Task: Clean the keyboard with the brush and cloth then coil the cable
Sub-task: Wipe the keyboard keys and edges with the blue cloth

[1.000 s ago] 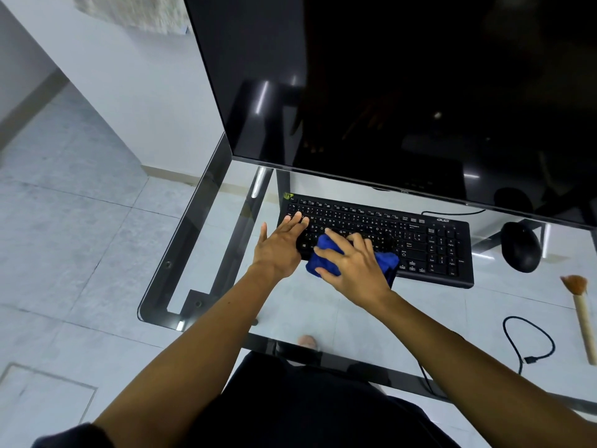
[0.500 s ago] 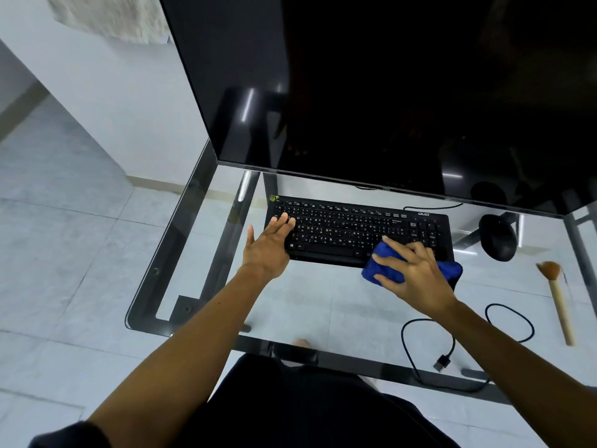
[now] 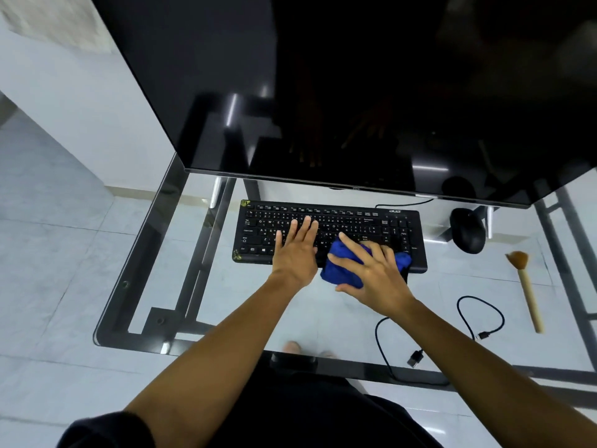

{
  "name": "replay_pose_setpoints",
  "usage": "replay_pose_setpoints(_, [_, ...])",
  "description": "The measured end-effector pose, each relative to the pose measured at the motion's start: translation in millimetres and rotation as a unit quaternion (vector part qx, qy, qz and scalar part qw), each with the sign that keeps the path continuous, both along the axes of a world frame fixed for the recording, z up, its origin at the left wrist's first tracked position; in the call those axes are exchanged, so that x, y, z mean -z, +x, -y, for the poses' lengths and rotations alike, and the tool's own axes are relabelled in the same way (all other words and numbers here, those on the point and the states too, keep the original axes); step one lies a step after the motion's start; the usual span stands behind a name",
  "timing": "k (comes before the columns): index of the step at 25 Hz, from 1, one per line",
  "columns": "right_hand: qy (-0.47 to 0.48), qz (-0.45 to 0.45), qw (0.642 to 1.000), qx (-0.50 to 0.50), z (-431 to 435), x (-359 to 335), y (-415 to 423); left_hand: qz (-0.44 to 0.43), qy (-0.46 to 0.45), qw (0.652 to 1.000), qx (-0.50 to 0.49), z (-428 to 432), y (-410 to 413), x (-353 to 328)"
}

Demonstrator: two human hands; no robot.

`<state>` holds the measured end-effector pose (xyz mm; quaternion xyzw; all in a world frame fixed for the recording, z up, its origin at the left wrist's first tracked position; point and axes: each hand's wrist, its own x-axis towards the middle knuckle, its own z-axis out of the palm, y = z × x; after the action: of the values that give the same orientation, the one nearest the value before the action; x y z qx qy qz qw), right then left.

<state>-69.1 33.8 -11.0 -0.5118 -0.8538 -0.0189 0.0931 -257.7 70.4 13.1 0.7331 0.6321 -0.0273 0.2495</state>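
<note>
Since 0.5 s ago: right hand [image 3: 376, 274] and blue cloth [image 3: 340, 271] have shifted from the right end of the keyboard [image 3: 258, 229] to the middle-right of its near edge. Left hand [image 3: 295, 252] has shifted from the keyboard's left end to its left-centre keys. Brush, mouse and cable lie as before relative to the keyboard.

Count: 1 keyboard, 1 cloth, 1 brush [image 3: 527, 292], 1 mouse [image 3: 468, 231], 1 monitor [image 3: 355, 92], 2 hands. Cable [image 3: 502, 313]: two plug ends visible. The right forearm covers the stretch between them, so I cannot tell whether it is one cable or two.

Positions, ref. keyboard:
- Keyboard lies flat on the glass desk [image 3: 193, 286], just on the person's side of the monitor's lower edge.
- Mouse is just off its right end, not touching.
- Brush is further right than the mouse and nearer the person, bristles toward the monitor; no hand touches it.
- Cable lies in loose loops on the glass, uncoiled, nearer the person than the keyboard's right half.
- Thin lead leaves the keyboard's far right edge and runs under the monitor.

Hands:
- Left: flat, fingers straight and close together, palm down on the keys. Holds nothing.
- Right: fingers spread wide over the bunched cloth, pressing it onto the keys and near edge. Cloth shows on both sides of the hand. Thumb lies along the cloth's near side; cannot tell whether it hooks under.
</note>
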Motion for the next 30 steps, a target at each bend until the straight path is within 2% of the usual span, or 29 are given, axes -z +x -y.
replay_pose_setpoints(4, [0.023,0.016,0.999,-0.029,-3,1,15,-0.045,0.001,0.999,-0.004,3,3,9])
replay_pose_setpoints(10, [0.028,0.031,0.998,-0.048,-2,-4,76,-0.05,-0.021,0.999,-0.001,-2,3,7])
replay_pose_setpoints(17, [0.046,0.033,0.997,-0.058,-9,-11,26,-0.022,-0.018,0.999,-0.026,-1,8,2])
replay_pose_setpoints(21, [0.082,0.099,0.988,-0.081,-4,-6,3,-0.016,-0.022,0.999,-0.03,-1,5,1])
replay_pose_setpoints(26, [0.117,0.094,0.985,-0.082,0,-1,67,0.004,-0.018,0.999,-0.037,-3,3,4])
replay_pose_setpoints(30, [0.078,0.071,0.992,-0.067,0,-10,87,0.011,-0.017,0.999,-0.043,-2,4,6])
